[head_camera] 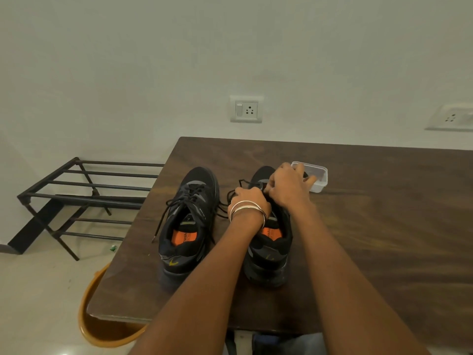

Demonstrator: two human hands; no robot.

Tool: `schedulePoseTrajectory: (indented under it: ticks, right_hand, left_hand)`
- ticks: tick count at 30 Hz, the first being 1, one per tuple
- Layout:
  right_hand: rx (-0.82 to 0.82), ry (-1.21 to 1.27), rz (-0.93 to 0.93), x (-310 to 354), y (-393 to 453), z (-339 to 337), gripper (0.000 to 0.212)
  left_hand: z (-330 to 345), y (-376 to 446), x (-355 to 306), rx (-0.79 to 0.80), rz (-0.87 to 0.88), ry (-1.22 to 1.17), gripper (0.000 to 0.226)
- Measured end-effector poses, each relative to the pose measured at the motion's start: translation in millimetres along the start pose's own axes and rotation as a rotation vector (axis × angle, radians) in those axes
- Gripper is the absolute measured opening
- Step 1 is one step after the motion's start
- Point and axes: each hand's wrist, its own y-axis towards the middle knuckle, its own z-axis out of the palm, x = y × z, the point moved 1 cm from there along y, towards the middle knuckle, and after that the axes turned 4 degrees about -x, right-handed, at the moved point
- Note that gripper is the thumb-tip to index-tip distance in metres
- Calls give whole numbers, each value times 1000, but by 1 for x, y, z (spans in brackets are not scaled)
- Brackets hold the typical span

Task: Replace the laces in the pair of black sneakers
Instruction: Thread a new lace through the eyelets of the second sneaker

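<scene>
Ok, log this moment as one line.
step: lacing | left hand: grips lace on right sneaker | right hand: pinches lace near toe | left sneaker: laces loose | table

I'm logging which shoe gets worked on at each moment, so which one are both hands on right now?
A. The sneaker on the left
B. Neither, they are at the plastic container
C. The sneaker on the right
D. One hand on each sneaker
C: both the left hand and the right hand are at the lace area of the right sneaker, while the left sneaker stands untouched beside it with its black lace loose.
</scene>
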Motion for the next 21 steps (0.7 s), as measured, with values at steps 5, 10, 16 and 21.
schedulePoseTrajectory:
  ticks: [5,10,16,21]
  right_hand:
    - [-42,358,258,-3,7,-9,22]
    - [-298,1540,650,-15,5,-43,23]
    - [-518,1315,534,-17,2,-53,15]
    - [-133,189,129,-6,-2,-32,20]
  left_hand:
    - [0,0,-1,-7,-13,-1,36]
    - [0,1,0,-7,-8,2,37]
    - [-1,0,-1,-7,-16,1,36]
    - [-1,0,0,-7,-22,-20,36]
